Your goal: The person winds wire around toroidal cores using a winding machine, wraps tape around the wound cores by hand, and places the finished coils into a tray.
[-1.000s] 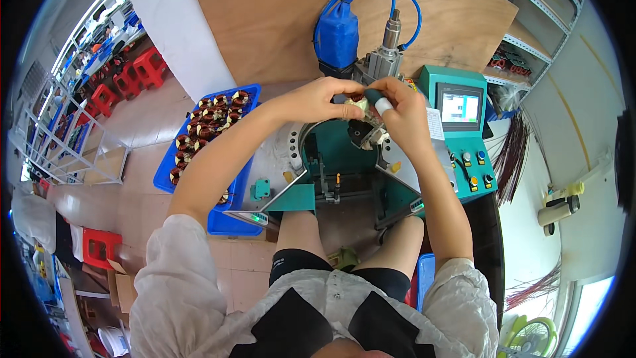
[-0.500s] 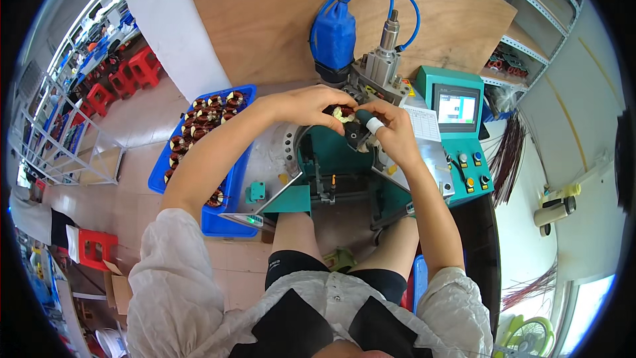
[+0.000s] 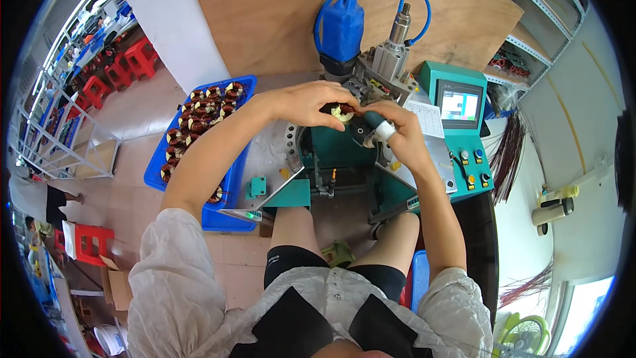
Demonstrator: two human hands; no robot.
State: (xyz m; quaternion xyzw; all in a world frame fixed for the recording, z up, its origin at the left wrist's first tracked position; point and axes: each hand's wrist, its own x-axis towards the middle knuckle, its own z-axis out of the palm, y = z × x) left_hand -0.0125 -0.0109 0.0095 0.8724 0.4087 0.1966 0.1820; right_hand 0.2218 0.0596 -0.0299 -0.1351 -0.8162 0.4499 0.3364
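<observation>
My left hand (image 3: 310, 104) is curled around a copper-wire coil (image 3: 342, 112), dark red-brown with a cream-coloured piece showing on it. It holds the coil at the front of a metal machine head (image 3: 381, 83). Close on the coil's right side is my right hand (image 3: 400, 134), its fingers closed together. A dark green cover and a white wrap sit on one of its digits. What those fingers pinch, if anything, is too small to make out. Below them is a black machine part (image 3: 361, 134).
On the left, a blue tray (image 3: 154, 176) holds several similar coils. A green control box with a screen (image 3: 462, 105) and buttons stands at the right. A blue cylindrical unit (image 3: 343, 30) with blue hoses rises behind. Dark red wires (image 3: 509, 159) hang on the right wall.
My right hand has shifted a little to the right, and its covered digit lies flatter. My left hand still holds the coil. The whole view has moved slightly.
</observation>
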